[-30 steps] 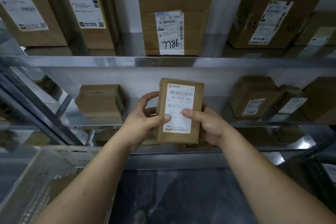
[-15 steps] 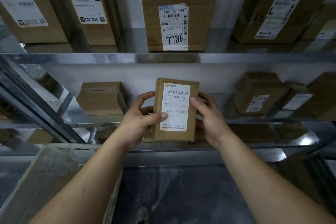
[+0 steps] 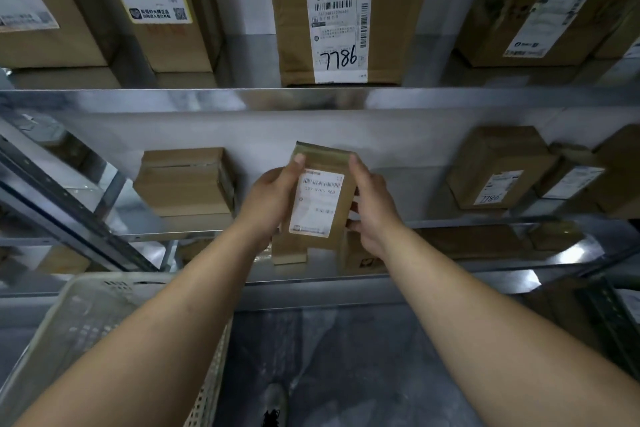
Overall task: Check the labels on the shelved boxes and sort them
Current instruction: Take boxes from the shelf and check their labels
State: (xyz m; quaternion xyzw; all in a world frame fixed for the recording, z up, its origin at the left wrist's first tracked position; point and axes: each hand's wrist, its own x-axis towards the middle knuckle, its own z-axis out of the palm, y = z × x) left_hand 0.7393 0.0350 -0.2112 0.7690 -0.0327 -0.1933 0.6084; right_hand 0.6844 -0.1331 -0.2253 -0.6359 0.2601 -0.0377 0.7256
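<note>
2 hands hold 1 small box (image 3: 322,198) upright in front of the middle shelf (image 3: 485,222), between a plain box (image 3: 187,180) on the left and labelled boxes on the right; the left hand (image 3: 273,198) clasps its left edge with the thumb laid up the side; the right hand (image 3: 372,208) clasps its right edge, fingers wrapped round the back. For a sound check, the label (image 3: 317,204) should face the eyes squarely, clear of both thumbs; the code should be read in full before any match is tried, perhaps against the tall box marked 7786 (image 3: 341,28) above; a firm 2-sided grip guards against a slip. Hard to make out: the label's lower lines are blurred; most fingers behind the box are hidden; the crate (image 3: 104,315) is cut off at lower left.
</note>
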